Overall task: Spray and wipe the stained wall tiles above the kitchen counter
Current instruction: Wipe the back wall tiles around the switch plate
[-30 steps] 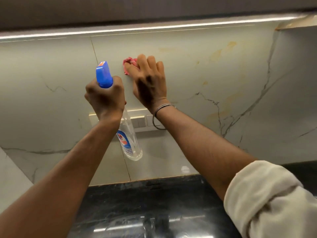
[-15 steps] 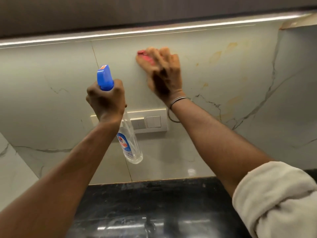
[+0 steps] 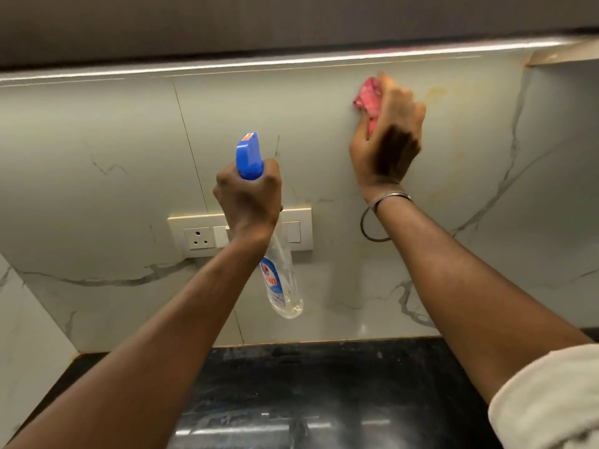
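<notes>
Rightward along the wall tiles [image 3: 324, 131] our right hand [image 3: 387, 140] has swept its clutched pink cloth [image 3: 368, 98], while our left hand [image 3: 248, 196] grips the spray bottle [image 3: 280, 277].

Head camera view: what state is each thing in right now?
Spray bottle, held up, nozzle end uppermost.
Left hand, gripping the bottle's neck.
Pink cloth, bunched against the wall.
Right hand, gripping the cloth.
Wall tiles, yellowish stains beside the cloth.
Socket, nothing plugged in.

Spray bottle [image 3: 281, 273] left of cloth [image 3: 368, 98], before wall tiles [image 3: 129, 131].
</notes>
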